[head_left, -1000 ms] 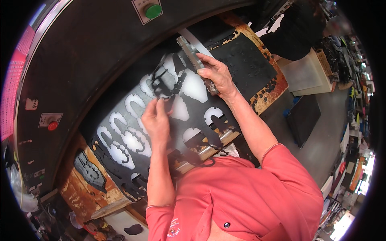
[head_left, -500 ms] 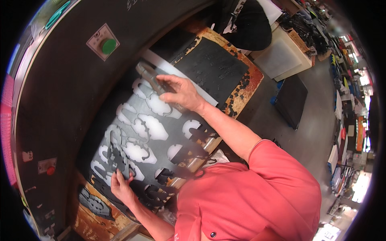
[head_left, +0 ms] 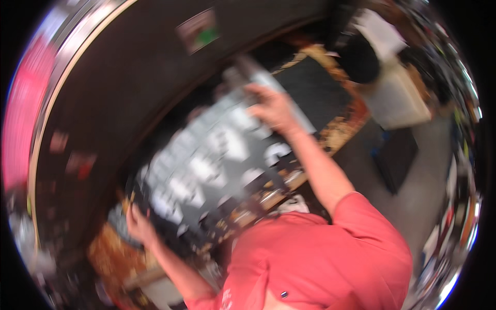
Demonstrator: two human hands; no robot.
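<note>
Your left hand point(head_left: 139, 226) is near grey pieces point(head_left: 118, 221) at eight o'clock, your right hand point(head_left: 271, 108) by the sheet point(head_left: 233, 168) at one; I cannot tell their grip.

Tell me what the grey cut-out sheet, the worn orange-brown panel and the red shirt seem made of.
Grey sheet: probably matte rubber or foam; even, dull surface, though blur leaves it open. Orange-brown panel: perhaps worn wood or rusted metal; patchy, mottled finish. Red shirt: likely matte cloth; soft folds.

The grey sheet point(head_left: 236, 174) is patterned with white, the shirt point(head_left: 323, 253) red.
</note>
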